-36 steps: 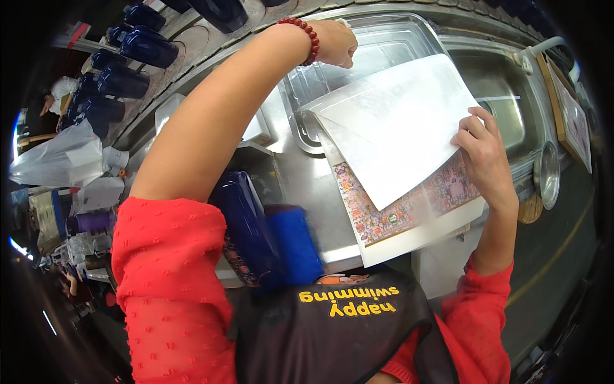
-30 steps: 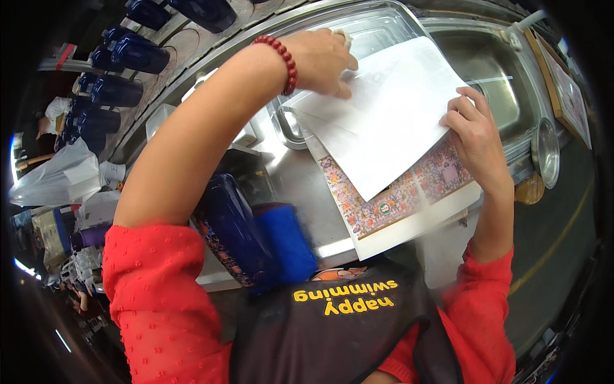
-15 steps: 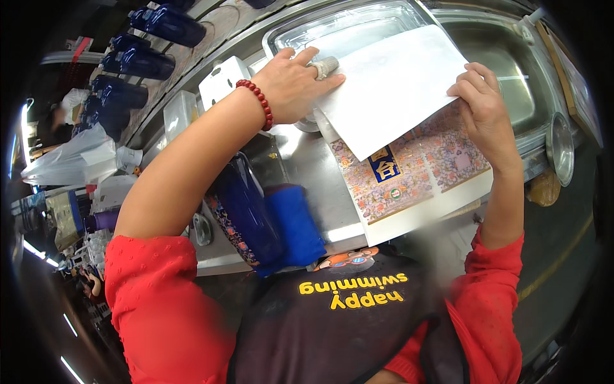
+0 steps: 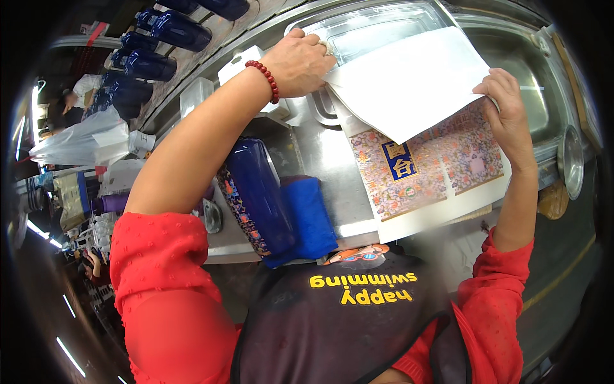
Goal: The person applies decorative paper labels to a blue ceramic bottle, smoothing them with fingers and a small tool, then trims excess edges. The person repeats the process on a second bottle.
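At three o'clock on the sheet [image 4: 409, 83], the right hand [image 4: 505, 93] pinched its edge; well apart, at nine, the left hand [image 4: 299, 63] curled close, its hold unclear

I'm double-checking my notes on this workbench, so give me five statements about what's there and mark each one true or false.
1. The right hand grips an edge of the white sheet. True.
2. The red bead bracelet is on the right wrist. False: it circles the wrist of the left hand.
3. The white sheet hides the whole of the floral printed sheet. False: much of the floral pattern shows below it.
4. The dark blue bottle is beside the blue cloth. True.
5. The round metal bowl is on the person's left. False: it is at the far right.
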Motion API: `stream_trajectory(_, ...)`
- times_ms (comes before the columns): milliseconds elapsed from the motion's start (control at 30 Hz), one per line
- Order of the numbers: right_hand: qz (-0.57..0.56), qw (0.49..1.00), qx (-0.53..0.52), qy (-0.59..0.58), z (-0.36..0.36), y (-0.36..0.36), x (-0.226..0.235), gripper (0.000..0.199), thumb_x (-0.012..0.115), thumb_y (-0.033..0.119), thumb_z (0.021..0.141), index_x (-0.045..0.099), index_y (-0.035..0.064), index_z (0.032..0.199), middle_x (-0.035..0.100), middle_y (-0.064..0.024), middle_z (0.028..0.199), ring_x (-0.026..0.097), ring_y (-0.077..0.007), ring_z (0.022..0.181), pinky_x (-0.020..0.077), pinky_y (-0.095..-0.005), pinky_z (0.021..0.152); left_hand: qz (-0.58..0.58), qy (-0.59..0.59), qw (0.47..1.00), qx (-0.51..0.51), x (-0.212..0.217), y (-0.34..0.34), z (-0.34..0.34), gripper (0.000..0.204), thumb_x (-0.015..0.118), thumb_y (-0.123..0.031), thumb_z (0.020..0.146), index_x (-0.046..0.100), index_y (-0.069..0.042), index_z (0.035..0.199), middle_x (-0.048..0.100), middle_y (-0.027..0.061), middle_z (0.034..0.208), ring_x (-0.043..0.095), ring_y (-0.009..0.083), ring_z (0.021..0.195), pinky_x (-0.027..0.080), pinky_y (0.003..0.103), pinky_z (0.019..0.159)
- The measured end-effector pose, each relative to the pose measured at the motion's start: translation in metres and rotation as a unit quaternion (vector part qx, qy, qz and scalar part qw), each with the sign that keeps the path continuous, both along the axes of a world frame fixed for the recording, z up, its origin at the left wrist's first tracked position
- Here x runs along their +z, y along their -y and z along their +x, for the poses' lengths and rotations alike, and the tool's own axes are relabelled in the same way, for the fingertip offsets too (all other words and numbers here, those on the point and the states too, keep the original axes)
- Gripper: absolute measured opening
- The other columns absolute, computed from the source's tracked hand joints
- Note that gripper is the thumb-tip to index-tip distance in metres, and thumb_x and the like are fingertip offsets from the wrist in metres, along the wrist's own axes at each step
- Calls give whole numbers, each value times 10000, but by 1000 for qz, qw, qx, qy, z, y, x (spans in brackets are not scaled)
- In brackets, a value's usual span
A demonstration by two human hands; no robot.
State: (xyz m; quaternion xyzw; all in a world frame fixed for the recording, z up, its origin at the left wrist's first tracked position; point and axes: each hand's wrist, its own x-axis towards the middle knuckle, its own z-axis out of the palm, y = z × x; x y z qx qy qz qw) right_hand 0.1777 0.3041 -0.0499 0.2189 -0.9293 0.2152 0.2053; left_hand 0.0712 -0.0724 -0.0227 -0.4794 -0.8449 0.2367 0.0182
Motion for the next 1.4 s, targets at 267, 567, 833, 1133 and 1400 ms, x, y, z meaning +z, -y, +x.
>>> stream_trajectory(267, 6, 999, -7, 38, -5, -3, -4, 303, 593, -154, 803, 640, 32, 1039, 623, -141, 1171, 533, -338, 1287, 429, -423, 1064, 49, 27, 998, -25, -12, 17, -14, 75, 657, -171, 885, 669, -103, 914, 691, 58, 890, 658, 234, 964, 457, 377, 895)
stream_trajectory(567, 38, 998, -27, 37, 0, -4, 2, 272, 596, -167, 788, 618, 12, 993, 615, -143, 1099, 541, -356, 1260, 448, -444, 1030, 162, 63, 974, 147, -12, 28, -32, 143, 607, -198, 842, 653, -64, 822, 702, 132, 874, 664, 340, 916, 512, 461, 801)
stream_trajectory(833, 42, 999, -8, 8, 3, 9, 8, 174, 649, -88, 819, 629, 21, 953, 630, -107, 1017, 571, -339, 1179, 497, -437, 942, 111, -17, 986, 122, -7, 12, -26, 461, 676, -271, 851, 600, -139, 1286, 713, 156, 1052, 638, 337, 1095, 504, 475, 908)
stream_trajectory(1133, 39, 999, 5, 18, 5, 16, 16, 192, 628, -118, 796, 621, 22, 927, 632, -110, 1005, 568, -363, 1191, 490, -439, 951, 337, 75, 934, 90, -6, -30, -40, 224, 651, -297, 951, 740, -128, 1068, 735, 144, 858, 724, 248, 819, 548, 404, 817)
stream_trajectory(1400, 74, 996, 13, -50, -19, 38, 42, 102, 619, -52, 816, 619, 35, 870, 634, -92, 943, 584, -344, 1150, 516, -444, 862, 622, 246, 693, 269, 4, 5, -75, 297, 624, -256, 986, 745, -18, 1115, 767, 83, 917, 700, 129, 821, 554, 300, 776)
